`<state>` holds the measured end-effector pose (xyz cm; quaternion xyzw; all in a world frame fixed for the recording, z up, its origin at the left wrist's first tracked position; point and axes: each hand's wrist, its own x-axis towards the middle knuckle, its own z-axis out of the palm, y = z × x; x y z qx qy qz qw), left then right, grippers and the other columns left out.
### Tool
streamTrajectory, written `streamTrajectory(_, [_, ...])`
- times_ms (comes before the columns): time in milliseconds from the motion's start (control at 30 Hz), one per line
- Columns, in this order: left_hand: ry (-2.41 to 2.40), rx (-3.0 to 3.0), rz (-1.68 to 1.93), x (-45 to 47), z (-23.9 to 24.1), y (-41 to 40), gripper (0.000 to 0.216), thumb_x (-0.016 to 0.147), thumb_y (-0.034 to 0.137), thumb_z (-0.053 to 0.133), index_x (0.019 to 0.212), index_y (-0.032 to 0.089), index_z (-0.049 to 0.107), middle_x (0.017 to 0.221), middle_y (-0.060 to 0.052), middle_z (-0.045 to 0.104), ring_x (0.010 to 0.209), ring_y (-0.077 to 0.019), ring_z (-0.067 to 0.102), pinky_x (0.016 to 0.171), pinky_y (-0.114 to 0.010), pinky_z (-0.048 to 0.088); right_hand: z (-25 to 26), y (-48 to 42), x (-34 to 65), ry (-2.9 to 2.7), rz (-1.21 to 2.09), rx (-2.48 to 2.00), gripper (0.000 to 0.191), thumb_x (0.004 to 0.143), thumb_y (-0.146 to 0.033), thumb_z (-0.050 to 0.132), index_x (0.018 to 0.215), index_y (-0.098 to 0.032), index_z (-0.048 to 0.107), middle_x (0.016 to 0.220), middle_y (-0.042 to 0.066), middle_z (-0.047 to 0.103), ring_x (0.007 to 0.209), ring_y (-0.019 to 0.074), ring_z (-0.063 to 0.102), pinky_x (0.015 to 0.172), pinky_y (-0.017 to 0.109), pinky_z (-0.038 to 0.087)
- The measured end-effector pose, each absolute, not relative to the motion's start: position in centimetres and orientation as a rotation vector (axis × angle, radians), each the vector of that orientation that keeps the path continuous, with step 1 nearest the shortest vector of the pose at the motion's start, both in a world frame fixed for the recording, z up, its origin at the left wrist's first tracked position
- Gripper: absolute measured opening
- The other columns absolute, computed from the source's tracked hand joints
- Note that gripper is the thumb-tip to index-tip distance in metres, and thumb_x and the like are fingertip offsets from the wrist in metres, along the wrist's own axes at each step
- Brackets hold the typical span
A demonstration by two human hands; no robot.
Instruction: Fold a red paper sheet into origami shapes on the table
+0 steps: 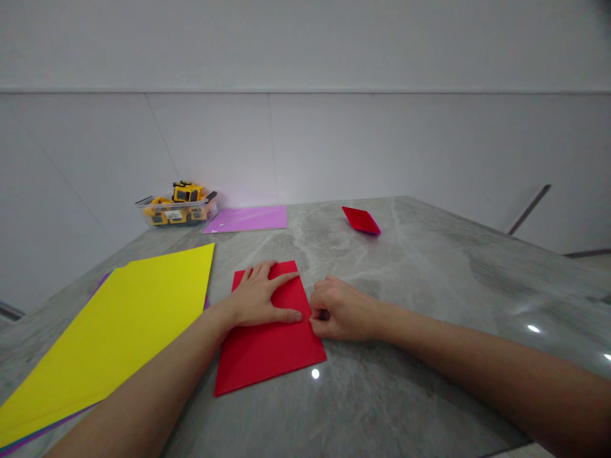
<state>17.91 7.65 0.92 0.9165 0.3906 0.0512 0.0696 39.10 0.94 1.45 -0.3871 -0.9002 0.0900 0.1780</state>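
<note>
red paper (277, 353) lies near, at the middle of the grey table (429, 280). the left hand (260, 299) rests flat on it, fingers spread; the right hand (341, 308) is curled at its right edge, thumb and fingertips drawn together, though i cannot tell whether they pinch the paper. yellow paper (147, 312) lies left, a purple sheet (252, 219) far left, a smaller red piece (361, 221) far right.

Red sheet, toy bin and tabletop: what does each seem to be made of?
Red sheet: probably paper or thin card, smooth; flat, even colour and crisp edges suggest it.
Toy bin: likely clear, shiny plastic; the yellow toys show through its wall.
Tabletop: polished stone or a stone-look surface, grey with pale veins and bright reflections; I can't tell which.
</note>
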Motion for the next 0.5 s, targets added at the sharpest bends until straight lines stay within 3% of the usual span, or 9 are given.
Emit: streamTrajectory(500, [1.206,2.715,0.087,18.0,1.2,7.5,0.094,0.065,0.085,0.047,0.144,0.036,0.034,0.151,-0.012,0.027,0.139,-0.0415,0.02,0.109,-0.059,0.016,1.2,2.9,39.1,-2.474,0.259,-1.155,0.019,0.071,-0.015,0.06,0.054,-0.015,0.05,0.056,-0.002,0.048,0.056,0.0095,0.041,0.06,0.024,0.034])
